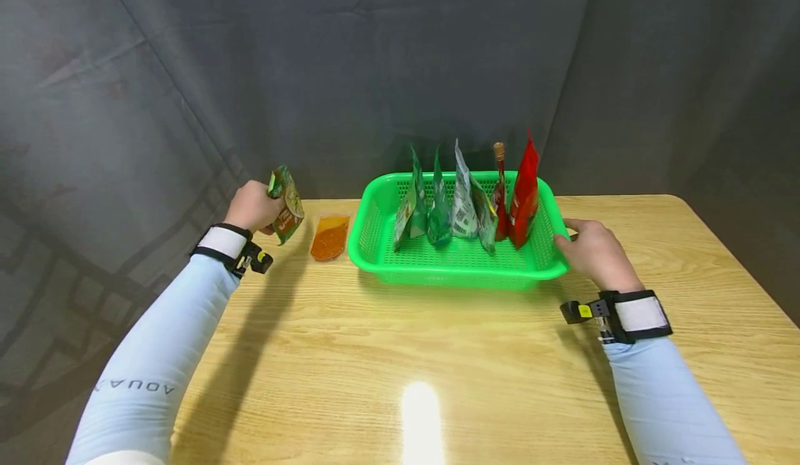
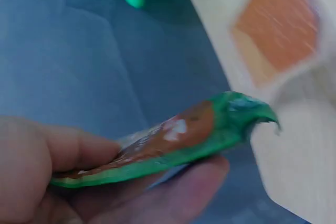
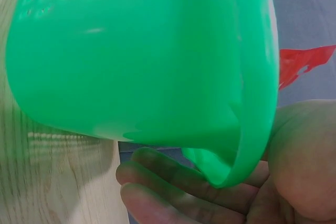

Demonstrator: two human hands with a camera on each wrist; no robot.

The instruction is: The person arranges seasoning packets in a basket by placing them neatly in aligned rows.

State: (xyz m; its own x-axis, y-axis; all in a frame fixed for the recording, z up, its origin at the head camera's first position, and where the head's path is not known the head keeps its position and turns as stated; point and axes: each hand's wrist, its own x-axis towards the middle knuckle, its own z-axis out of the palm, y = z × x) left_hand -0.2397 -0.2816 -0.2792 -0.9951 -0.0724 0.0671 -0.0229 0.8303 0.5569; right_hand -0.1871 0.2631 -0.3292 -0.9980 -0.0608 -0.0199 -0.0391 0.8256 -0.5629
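A green and brown food packet (image 1: 288, 205) is pinched between the thumb and fingers of my left hand (image 1: 253, 207), raised above the table's far left end. The left wrist view shows the packet (image 2: 173, 140) edge-on, its far end crumpled. On the table just right of that hand lies a clear bag of orange-red powder (image 1: 330, 238). My right hand (image 1: 594, 250) grips the right end of a green plastic basket (image 1: 450, 277). In the right wrist view the thumb lies over the basket rim (image 3: 257, 103), with the fingers (image 3: 173, 192) beneath it.
Inside the basket stand several green packets (image 1: 439, 208), a white and green packet (image 1: 464, 201), a red bottle (image 1: 499, 194) with a cork-coloured top and a red packet (image 1: 525, 194). A grey cloth (image 1: 375, 69) hangs behind the wooden table (image 1: 350, 354).
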